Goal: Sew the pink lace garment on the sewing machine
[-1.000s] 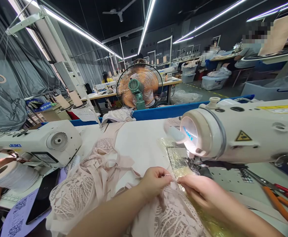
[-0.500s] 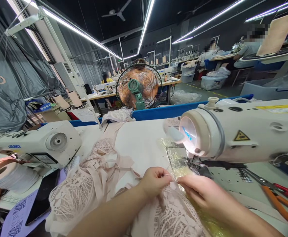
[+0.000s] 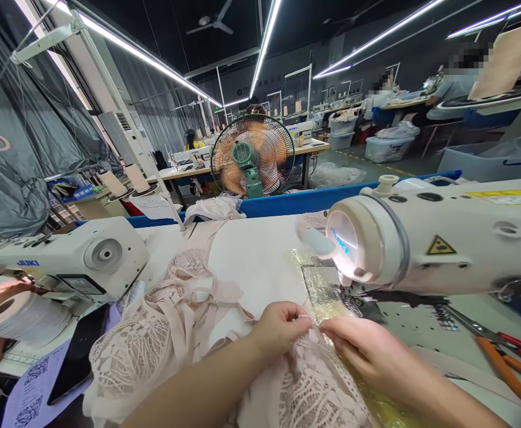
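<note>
My left hand (image 3: 281,328) and my right hand (image 3: 359,346) meet fingertip to fingertip just in front of the needle area (image 3: 348,300) of a white sewing machine (image 3: 439,238). Both pinch the edge of a pale pink lace garment (image 3: 305,386) that lies under my wrists. More pink lace pieces with straps (image 3: 171,315) are heaped on the white table (image 3: 256,255) to the left. A shiny yellowish film (image 3: 318,285) covers the plate beside the needle.
A second white sewing machine (image 3: 77,261) stands at the left with a roll of white tape (image 3: 19,318), a dark phone (image 3: 75,356) and a QR-code sheet (image 3: 33,386). Orange-handled scissors (image 3: 505,356) lie at the right. A fan (image 3: 251,156) stands behind; other people sit at far tables.
</note>
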Motion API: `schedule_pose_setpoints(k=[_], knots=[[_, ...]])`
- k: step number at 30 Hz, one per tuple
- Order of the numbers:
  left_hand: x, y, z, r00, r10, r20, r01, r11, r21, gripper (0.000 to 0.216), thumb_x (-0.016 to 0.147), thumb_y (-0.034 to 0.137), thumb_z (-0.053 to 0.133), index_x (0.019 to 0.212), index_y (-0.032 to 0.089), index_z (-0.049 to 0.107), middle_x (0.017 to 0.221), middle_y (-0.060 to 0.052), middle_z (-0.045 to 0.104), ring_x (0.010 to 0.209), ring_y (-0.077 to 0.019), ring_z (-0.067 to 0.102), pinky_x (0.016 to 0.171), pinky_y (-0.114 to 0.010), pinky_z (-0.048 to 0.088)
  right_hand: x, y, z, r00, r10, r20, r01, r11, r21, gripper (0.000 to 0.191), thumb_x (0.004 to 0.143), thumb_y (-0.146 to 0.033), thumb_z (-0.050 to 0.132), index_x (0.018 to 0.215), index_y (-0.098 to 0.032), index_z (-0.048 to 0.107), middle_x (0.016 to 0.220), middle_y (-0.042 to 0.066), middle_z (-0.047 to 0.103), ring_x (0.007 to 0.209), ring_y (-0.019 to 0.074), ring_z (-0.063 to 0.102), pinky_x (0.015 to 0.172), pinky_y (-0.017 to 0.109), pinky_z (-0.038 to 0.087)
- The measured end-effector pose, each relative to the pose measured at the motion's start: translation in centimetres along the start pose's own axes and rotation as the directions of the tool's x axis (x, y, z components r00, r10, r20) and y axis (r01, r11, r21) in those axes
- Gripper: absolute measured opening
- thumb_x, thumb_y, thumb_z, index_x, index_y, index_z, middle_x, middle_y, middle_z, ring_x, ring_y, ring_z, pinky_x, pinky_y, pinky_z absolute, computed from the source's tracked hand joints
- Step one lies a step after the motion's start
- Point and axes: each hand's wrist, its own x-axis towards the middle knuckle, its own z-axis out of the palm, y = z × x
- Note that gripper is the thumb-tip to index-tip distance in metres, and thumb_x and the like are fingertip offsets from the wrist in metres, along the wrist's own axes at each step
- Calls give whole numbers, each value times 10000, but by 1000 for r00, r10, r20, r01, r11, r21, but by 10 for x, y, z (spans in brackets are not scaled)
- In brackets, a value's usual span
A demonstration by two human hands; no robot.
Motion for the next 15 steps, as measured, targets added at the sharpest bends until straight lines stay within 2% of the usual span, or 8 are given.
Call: schedule_pose_setpoints(k=[8,12,15], knots=[[0,1,-1,999,36,-3,-36,996,86,130,649,268,567,630,161,496,550,45,418,518,-84,356,509,-219,267,0,-1,13,998,39,-47,-38,999,8,239,837,-137,346,796,-219,567,686,32,598,621,182,552,543,272,431],[-2,3,1,998,65,-7,-63,986,155,110,669,268,532,642,167,496,552,47,408,523,-94,362,509,-225,266,1,-3,17,996,-48,-76,47,999,-22,256,858,-117,293,785,-207,521,641,21,568,553,162,516,490,260,395],[-2,5,4,996,77,-54,-59,959,276,79,682,229,499,633,168,489,539,48,402,514,-97,349,502,-231,258,1,-17,13,975,-153,-160,151,988,-26,226,890,-115,306,765,-211,469,599,-6,519,503,145,466,465,251,359]])
